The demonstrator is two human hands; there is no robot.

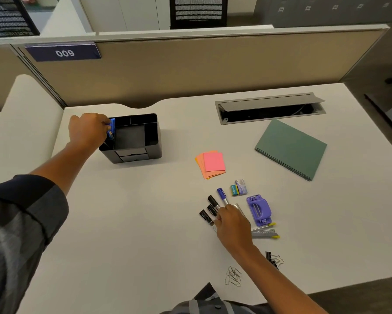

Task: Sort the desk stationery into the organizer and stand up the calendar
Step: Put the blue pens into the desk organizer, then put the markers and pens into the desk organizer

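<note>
A person's left hand lowers a blue pen into the narrow left compartment of a black desk organizer, fingers pinched around the pen's upper end. The right hand rests on a cluster of capped markers on the white desk, fingertips curling onto them — whether any is truly gripped cannot be told. Nearby lie pink and orange sticky notes, a purple hole punch, a stapler, paper clips and binder clips. The green spiral-bound calendar lies flat, well apart from the organizer. The pen likely drops cleanest if kept upright and released only once its tip is below the divider — while the right hand gathers the markers parallel, caps one way, for a single carry.
</note>
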